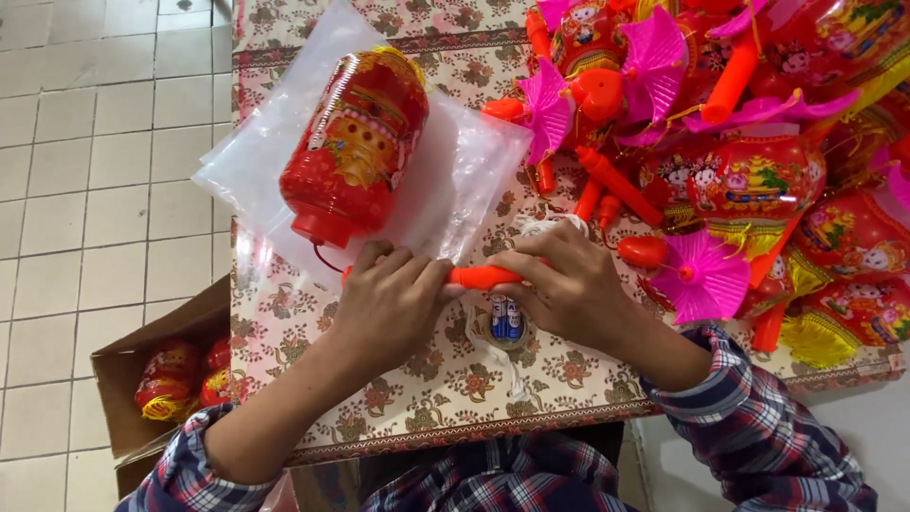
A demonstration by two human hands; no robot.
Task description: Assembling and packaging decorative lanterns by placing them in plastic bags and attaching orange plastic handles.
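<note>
Both hands (393, 303) (569, 284) clasp smooth orange plastic stick (483, 277)

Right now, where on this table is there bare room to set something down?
Bare patterned cloth lies along the near edge below both hands, and at the far strip beyond the red lantern on its clear bags. The right side is crowded with the lantern pile.
</note>
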